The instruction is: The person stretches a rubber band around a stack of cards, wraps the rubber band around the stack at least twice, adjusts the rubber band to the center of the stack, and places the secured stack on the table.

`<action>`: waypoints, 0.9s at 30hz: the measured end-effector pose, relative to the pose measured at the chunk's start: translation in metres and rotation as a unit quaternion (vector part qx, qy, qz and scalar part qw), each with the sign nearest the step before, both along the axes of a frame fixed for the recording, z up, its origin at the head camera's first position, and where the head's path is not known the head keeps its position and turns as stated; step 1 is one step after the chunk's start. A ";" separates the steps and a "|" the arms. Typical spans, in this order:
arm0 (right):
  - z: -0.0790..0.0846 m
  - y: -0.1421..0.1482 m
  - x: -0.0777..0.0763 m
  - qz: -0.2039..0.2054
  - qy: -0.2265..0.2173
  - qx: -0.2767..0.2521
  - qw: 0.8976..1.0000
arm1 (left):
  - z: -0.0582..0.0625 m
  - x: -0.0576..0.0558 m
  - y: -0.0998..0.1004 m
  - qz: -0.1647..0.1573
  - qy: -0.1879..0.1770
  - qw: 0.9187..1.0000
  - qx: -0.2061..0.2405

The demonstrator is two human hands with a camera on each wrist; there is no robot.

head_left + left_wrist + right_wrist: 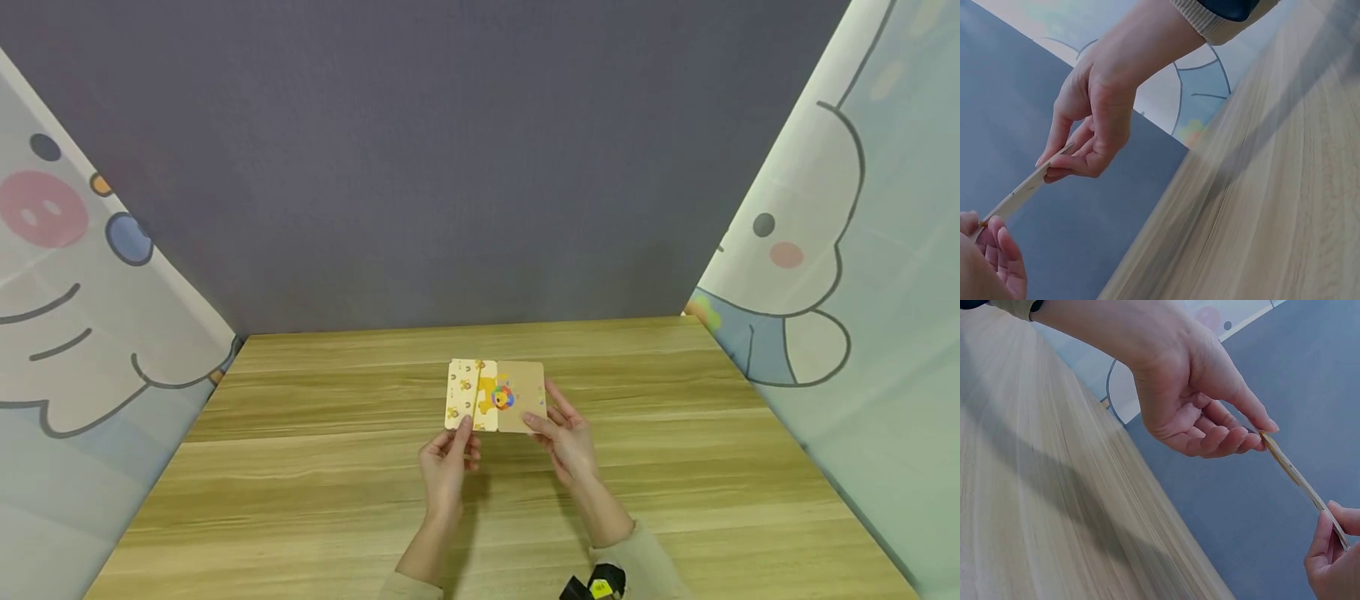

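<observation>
Both hands hold up a small card booklet (520,379), spread open flat above the table. Its left part is cream with little animal prints, its right part plain brown, and a lion with a colourful mane sits near the middle. The left hand (446,467) pinches the lower left edge, thumb on top. At the lower right, the right hand (567,442) pinches the brown part between thumb and fingers. In the left wrist view the booklet (1022,190) appears nearly edge-on as a thin board. The right wrist view likewise shows the booklet (1297,478) from its edge.
Under the hands lies a wood-grain table (315,492). A dark grey panel (450,167) stands behind it, and cartoon-printed curtains (67,333) hang on both sides. A black device with a yellow label (602,587) is by the right sleeve.
</observation>
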State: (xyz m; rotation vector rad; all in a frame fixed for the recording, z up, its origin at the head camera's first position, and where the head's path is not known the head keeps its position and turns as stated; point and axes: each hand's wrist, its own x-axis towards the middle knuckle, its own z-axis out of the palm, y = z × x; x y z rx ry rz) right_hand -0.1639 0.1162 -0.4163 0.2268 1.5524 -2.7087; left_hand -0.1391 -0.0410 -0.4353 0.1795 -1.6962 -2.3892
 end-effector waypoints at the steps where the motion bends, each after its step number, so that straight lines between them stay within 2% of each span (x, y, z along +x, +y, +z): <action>1: 0.000 0.000 0.000 0.000 0.000 0.003 1.000 | -0.001 0.000 0.001 0.004 0.004 1.000 -0.002; 5: -0.001 -0.003 0.000 -0.007 -0.001 0.016 1.000 | -0.002 0.002 0.005 0.020 0.009 1.000 -0.006; 13: -0.003 -0.009 0.000 -0.005 -0.002 0.031 1.000 | -0.001 0.004 0.013 -0.018 0.009 0.999 -0.031; 16: -0.003 -0.009 0.001 -0.005 -0.001 0.033 0.999 | -0.002 0.004 0.013 -0.019 0.011 0.999 -0.033; 17: -0.003 -0.009 0.001 -0.005 0.000 0.033 0.999 | -0.002 0.004 0.012 -0.013 0.013 0.999 -0.033; 18: -0.002 -0.009 0.001 -0.006 0.000 0.031 1.000 | -0.013 -0.001 0.011 -0.009 0.040 0.999 -0.022; 23: -0.002 -0.009 0.001 -0.009 0.003 0.026 1.000 | -0.014 -0.002 0.009 0.034 0.058 0.998 -0.010; 24: -0.002 -0.009 0.001 -0.009 0.005 0.026 1.000 | -0.014 -0.002 0.009 0.036 0.058 0.998 -0.007; 25: -0.002 -0.009 0.002 -0.009 0.007 0.027 1.000 | -0.003 0.004 0.010 0.042 0.032 0.998 -0.014; 27: -0.003 -0.010 0.003 -0.008 0.012 0.027 1.000 | -0.002 0.005 0.011 0.044 0.026 0.999 -0.015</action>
